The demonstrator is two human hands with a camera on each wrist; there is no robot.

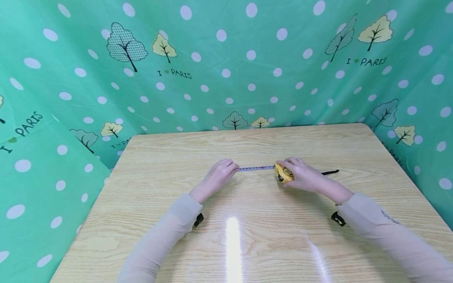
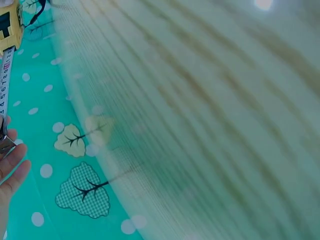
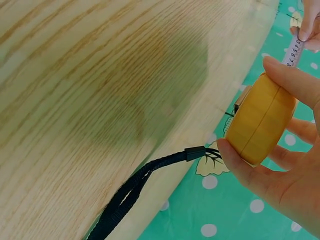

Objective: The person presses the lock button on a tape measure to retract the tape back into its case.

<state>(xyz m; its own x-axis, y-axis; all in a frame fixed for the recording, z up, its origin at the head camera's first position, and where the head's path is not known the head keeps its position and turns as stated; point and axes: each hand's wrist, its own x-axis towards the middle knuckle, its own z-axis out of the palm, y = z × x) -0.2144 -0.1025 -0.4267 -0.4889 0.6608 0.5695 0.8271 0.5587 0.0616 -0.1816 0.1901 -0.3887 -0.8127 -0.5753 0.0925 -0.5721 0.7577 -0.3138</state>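
Observation:
A yellow tape measure [image 1: 280,173] is gripped in my right hand [image 1: 303,175], above the wooden table. Its pale blade [image 1: 255,168] runs out to the left, drawn straight between the two hands. My left hand [image 1: 220,173] pinches the blade's free end, where the metal hook [image 2: 7,143] shows at the fingers in the left wrist view. From the right wrist view, thumb and fingers wrap the yellow case [image 3: 262,120] at its edges. A black wrist strap [image 3: 131,192] dangles from the case.
A light wood-grain table [image 1: 170,243] lies under both arms, with bright light reflections on its front part. Behind and at the sides hangs a green dotted cloth [image 1: 212,55] with printed trees. Black straps or mounts [image 1: 338,219] show at both wrists.

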